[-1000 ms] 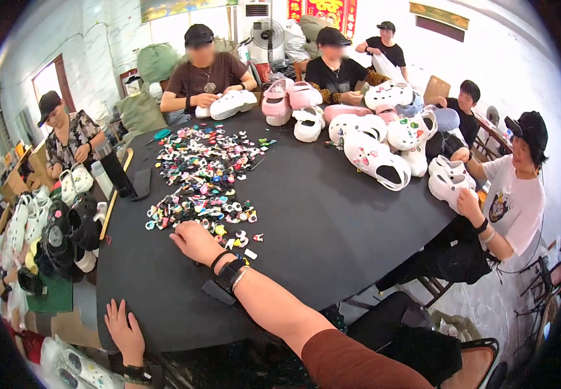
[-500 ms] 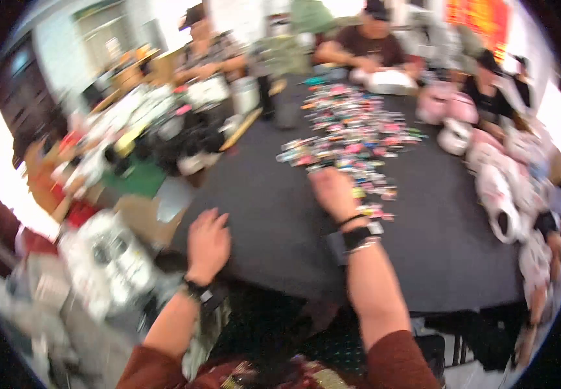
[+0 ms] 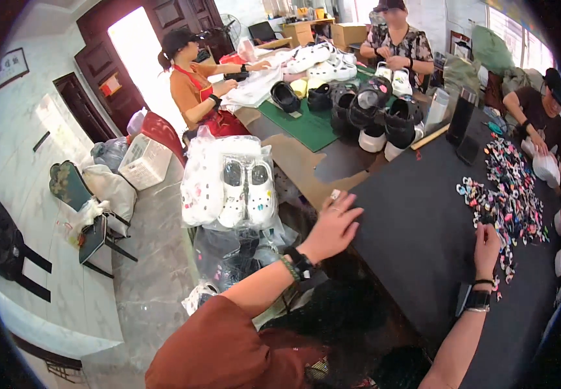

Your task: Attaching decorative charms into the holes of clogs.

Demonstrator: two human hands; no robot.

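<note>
My left hand point(image 3: 333, 227) is over the near left edge of the dark table point(image 3: 397, 233), fingers spread. A small pale piece shows by its fingertips; I cannot tell whether it is held. My right hand point(image 3: 486, 249) is at the near side of a heap of small colourful shoe charms point(image 3: 517, 188), its fingers pinched together. Something small and dark shows at those fingertips, too small to make out. A black phone-like thing point(image 3: 464, 299) lies on the table beside my right wrist.
Bagged white clogs point(image 3: 228, 181) are piled left of my left arm. Black clogs point(image 3: 364, 104) and white clogs point(image 3: 319, 61) cover the far table with its green mat point(image 3: 300, 123). A flask point(image 3: 460, 113) stands near the charms. Three co-workers are around the tables.
The view has swung to the left, bringing the doorway and a co-worker in a red apron into sight. My right hand stays at the charm heap; my left stays by the table edge.
</note>
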